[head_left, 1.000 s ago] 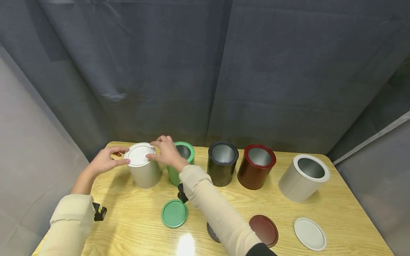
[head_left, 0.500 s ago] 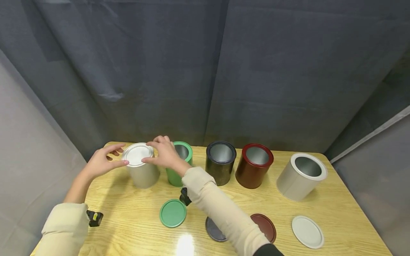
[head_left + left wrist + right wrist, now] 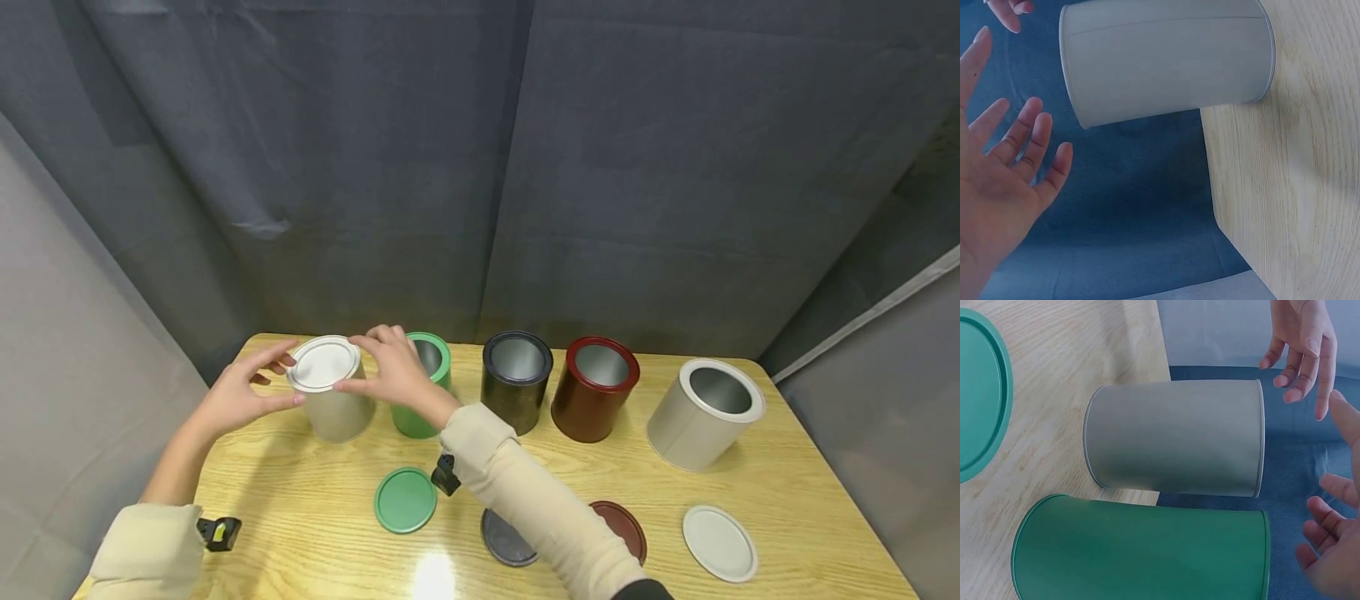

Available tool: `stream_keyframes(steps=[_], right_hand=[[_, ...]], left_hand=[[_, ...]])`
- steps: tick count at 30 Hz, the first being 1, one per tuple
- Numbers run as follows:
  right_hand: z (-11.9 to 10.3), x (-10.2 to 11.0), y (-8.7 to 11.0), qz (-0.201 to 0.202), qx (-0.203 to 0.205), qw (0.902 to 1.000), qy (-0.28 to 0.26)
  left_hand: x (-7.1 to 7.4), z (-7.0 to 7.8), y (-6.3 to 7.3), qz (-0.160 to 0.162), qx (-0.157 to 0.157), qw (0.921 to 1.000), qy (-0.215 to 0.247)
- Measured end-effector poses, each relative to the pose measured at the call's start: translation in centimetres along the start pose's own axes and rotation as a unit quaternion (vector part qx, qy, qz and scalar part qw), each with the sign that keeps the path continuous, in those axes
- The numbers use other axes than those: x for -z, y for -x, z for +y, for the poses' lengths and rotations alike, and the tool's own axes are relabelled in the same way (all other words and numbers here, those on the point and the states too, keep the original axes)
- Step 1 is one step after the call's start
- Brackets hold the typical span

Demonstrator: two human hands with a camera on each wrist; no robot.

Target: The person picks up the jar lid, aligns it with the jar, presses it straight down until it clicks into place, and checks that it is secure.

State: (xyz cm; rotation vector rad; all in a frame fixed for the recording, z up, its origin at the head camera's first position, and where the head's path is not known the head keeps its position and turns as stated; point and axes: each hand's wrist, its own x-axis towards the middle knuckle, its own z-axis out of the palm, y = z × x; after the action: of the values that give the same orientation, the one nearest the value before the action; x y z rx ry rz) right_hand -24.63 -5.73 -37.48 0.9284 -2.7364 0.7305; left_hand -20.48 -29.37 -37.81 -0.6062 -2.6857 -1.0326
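A white can stands at the table's far left with a white lid seated in its top. My left hand hovers at the can's left side, fingers spread and holding nothing; the left wrist view shows a gap between these fingers and the can. On the other side, my right hand reaches in with thumb and forefinger apart, just off the rim. In the right wrist view both hands, left and right, sit above the can's top end, apart from it.
Uncovered cans line the back: green, black, dark red and another white one. Loose lids lie in front: green, black, dark red, white. A grey curtain hangs behind.
My hands have drawn slightly off the lid, where the right thumb lay over it a second ago. The right forearm has shifted rightward. The lid stays on the white can.
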Motion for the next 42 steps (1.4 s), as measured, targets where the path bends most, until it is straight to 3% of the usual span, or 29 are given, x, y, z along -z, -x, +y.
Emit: stream_keyframes(steps=[9,16,25,42], right_hand=[[-0.3,0.4,1.3,0.008,0.009,0.9999,-0.008],[-0.1,0.4,2.9,0.012,0.018,0.999,-0.039],[0.3,1.0,4.9,0.025,0.03,0.997,-0.067],[0.8,0.9,8.7,0.036,0.059,0.9942,-0.082]], left_hand=[[-0.4,0.5,1.1,0.004,-0.028,0.9994,0.019],[-1.0,0.9,1.8,0.007,-0.029,0.9984,0.048],[-1.7,1.5,2.4,0.008,-0.047,0.9984,0.031],[-3.6,3.8,3.4,0.019,-0.106,0.9929,0.049]])
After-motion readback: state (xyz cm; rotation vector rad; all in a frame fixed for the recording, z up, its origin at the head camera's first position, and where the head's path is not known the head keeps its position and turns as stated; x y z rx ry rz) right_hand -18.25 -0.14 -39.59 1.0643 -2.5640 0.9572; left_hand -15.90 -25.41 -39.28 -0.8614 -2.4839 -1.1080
